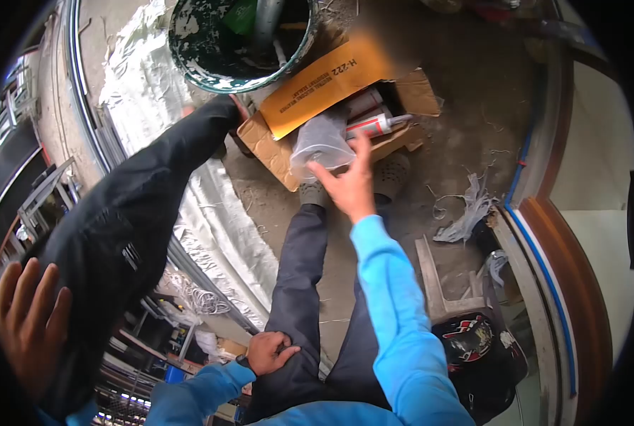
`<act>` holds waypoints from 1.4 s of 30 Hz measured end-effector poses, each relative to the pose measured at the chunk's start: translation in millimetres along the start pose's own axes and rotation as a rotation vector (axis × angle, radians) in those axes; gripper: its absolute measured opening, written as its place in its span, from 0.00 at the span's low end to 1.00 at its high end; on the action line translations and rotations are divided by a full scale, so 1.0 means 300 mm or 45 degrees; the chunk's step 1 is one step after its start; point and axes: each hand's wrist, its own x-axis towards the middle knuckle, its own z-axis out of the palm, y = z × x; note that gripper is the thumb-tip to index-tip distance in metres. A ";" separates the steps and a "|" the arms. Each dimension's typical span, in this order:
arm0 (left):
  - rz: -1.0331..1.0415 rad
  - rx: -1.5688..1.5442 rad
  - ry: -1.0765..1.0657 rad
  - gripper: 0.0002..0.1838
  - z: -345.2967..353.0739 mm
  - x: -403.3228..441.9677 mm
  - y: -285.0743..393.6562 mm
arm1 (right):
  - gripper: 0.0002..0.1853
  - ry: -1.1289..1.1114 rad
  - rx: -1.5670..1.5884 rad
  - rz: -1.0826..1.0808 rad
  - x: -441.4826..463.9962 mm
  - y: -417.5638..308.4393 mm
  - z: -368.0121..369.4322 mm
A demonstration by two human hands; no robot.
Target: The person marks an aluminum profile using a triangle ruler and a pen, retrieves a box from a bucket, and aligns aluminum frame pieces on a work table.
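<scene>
My right hand [351, 186] is closed on the rim of a clear plastic cup [315, 144], thumb and fingers at its edge. The cup is tilted over an open cardboard box [274, 150] with an orange printed flap [327, 79]. White and red sealant tubes [368, 126] lie in the box beside the cup. Lower down, my left hand [267, 353] rests on my dark-trousered thigh, fingers loosely bent and holding nothing visible.
A paint-stained bucket [242, 89] stands behind the box. At the left are another person's open hand [33, 312] and dark-clothed leg [128, 192]. White sheeting [224, 227] covers some floor. Plastic scraps [467, 211], a wooden piece [437, 284] and a black bag [484, 369] lie right.
</scene>
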 end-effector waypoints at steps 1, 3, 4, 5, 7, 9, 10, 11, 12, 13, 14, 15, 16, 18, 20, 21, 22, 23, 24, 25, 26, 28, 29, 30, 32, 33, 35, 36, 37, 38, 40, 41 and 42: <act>-0.019 -0.013 0.005 0.17 0.008 -0.006 -0.012 | 0.42 0.113 0.073 -0.046 0.016 0.046 0.081; -0.069 -0.032 0.011 0.17 0.017 -0.022 -0.026 | 0.18 0.268 -0.352 -0.267 0.066 0.139 0.151; -0.075 -0.035 0.020 0.18 0.018 -0.023 -0.024 | 0.14 0.246 -0.273 -0.207 0.069 0.123 0.142; -0.082 -0.037 0.029 0.18 0.019 -0.023 -0.025 | 0.10 0.223 -0.192 -0.144 0.065 0.108 0.132; -0.094 -0.042 0.043 0.18 0.019 -0.029 -0.023 | 0.08 0.161 -0.080 -0.070 0.033 0.083 0.101; -0.087 -0.040 0.053 0.18 0.025 -0.030 -0.036 | 0.08 0.077 -0.023 -0.066 -0.025 0.074 0.037; -0.089 -0.039 0.062 0.18 0.028 -0.032 -0.034 | 0.12 0.017 -0.008 0.021 -0.054 0.083 0.010; -0.106 -0.054 0.055 0.18 0.036 -0.035 -0.028 | 0.13 0.030 0.064 0.016 -0.086 0.098 -0.013; -0.129 -0.061 0.062 0.18 0.036 -0.033 -0.020 | 0.16 0.031 0.148 0.004 -0.115 0.127 -0.022; -0.153 -0.063 0.080 0.18 0.028 -0.035 -0.019 | 0.18 0.027 0.242 -0.011 -0.140 0.115 -0.026; -0.127 -0.028 0.064 0.18 0.032 -0.042 -0.031 | 0.21 -0.013 0.236 0.114 -0.188 0.099 -0.049; -0.135 -0.028 0.062 0.18 0.038 -0.047 -0.039 | 0.23 -0.053 0.218 0.240 -0.249 0.066 -0.093; -0.140 -0.033 0.057 0.18 0.047 -0.052 -0.045 | 0.24 -0.163 0.077 0.275 -0.306 0.048 -0.145; -0.156 -0.027 0.043 0.18 0.061 -0.058 -0.054 | 0.25 -0.359 -0.269 0.216 -0.440 0.024 -0.262; -0.168 -0.030 0.040 0.18 0.069 -0.057 -0.051 | 0.28 -0.499 -0.586 0.144 -0.610 -0.025 -0.358; -0.170 -0.039 0.042 0.18 0.074 -0.051 -0.043 | 0.31 -0.548 -0.710 0.166 -0.689 -0.079 -0.407; -0.171 -0.039 0.058 0.18 0.082 -0.049 -0.038 | 0.33 -0.569 -0.833 0.165 -0.766 -0.140 -0.439; -0.173 -0.039 0.073 0.18 0.089 -0.046 -0.033 | 0.36 -0.589 -0.957 0.167 -0.821 -0.186 -0.449; -0.173 -0.039 0.087 0.18 0.091 -0.038 -0.024 | 0.37 -0.598 -0.973 0.150 -0.843 -0.205 -0.441; -0.165 -0.036 0.102 0.18 0.081 -0.026 0.000 | 0.38 -0.606 -0.988 0.136 -0.860 -0.221 -0.432; -0.158 -0.033 0.116 0.18 0.069 -0.013 0.024 | 0.40 -0.614 -1.004 0.121 -0.864 -0.234 -0.436; -0.152 -0.021 0.173 0.18 0.019 0.017 0.090 | 0.40 -0.695 -0.956 0.159 -0.771 -0.206 -0.448; -0.152 -0.012 0.210 0.17 -0.021 0.035 0.135 | 0.41 -0.737 -0.931 0.177 -0.720 -0.208 -0.439; -0.144 -0.019 0.266 0.17 -0.072 0.046 0.180 | 0.41 -0.747 -0.965 0.180 -0.687 -0.219 -0.431; -0.083 -0.137 0.485 0.15 -0.162 0.097 0.206 | 0.40 -0.710 -0.995 0.040 -0.622 -0.229 -0.418; -0.143 -0.271 0.574 0.15 -0.225 0.130 0.237 | 0.40 -0.690 -1.011 -0.021 -0.592 -0.239 -0.411; -0.022 -0.039 0.790 0.17 -0.299 0.217 0.204 | 0.34 -0.576 -0.922 -0.293 -0.465 -0.306 -0.358; -0.042 -0.020 0.820 0.19 -0.314 0.261 0.183 | 0.33 -0.540 -0.865 -0.403 -0.378 -0.364 -0.314; -0.065 -0.002 0.840 0.20 -0.315 0.312 0.165 | 0.31 -0.505 -0.808 -0.501 -0.298 -0.427 -0.264; -0.086 0.015 0.858 0.22 -0.312 0.369 0.142 | 0.30 -0.464 -0.811 -0.590 -0.210 -0.502 -0.199; -0.069 0.047 0.766 0.25 -0.261 0.468 0.066 | 0.28 -0.415 -0.784 -0.778 -0.010 -0.644 -0.051; -0.063 0.065 0.713 0.27 -0.259 0.501 0.042 | 0.27 -0.408 -0.752 -0.880 0.099 -0.693 0.028; -0.118 0.206 0.528 0.29 -0.304 0.525 0.038 | 0.27 -0.397 -0.758 -0.932 0.208 -0.727 0.114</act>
